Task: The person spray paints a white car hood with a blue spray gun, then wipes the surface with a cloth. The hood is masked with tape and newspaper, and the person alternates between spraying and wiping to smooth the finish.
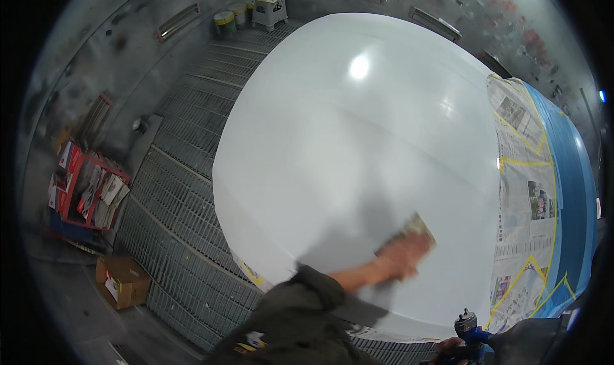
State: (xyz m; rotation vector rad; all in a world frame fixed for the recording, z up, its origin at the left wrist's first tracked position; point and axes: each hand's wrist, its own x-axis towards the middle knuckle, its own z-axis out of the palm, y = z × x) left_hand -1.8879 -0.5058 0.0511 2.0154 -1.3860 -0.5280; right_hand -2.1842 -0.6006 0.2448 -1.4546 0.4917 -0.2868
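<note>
A large, glossy white car hood (307,154) fills the middle of the head view. My left hand (404,255), somewhat blurred, reaches over its near right part, fingers closed on a crumpled yellowish cloth (418,227) that lies against the paint. At the lower edge, my right hand (448,348) is wrapped round a spray gun (472,330) with a blue body and a metal top; much of that hand is hidden. The gun is beside the hood's near edge.
Newspaper (521,173) with yellow tape and blue sheeting (572,186) borders the hood's right side. Metal floor grating (173,179) runs along the left. A red rack of papers (96,189), a cardboard box (125,282), buckets (225,23) and a grey stool (270,10) stand around it.
</note>
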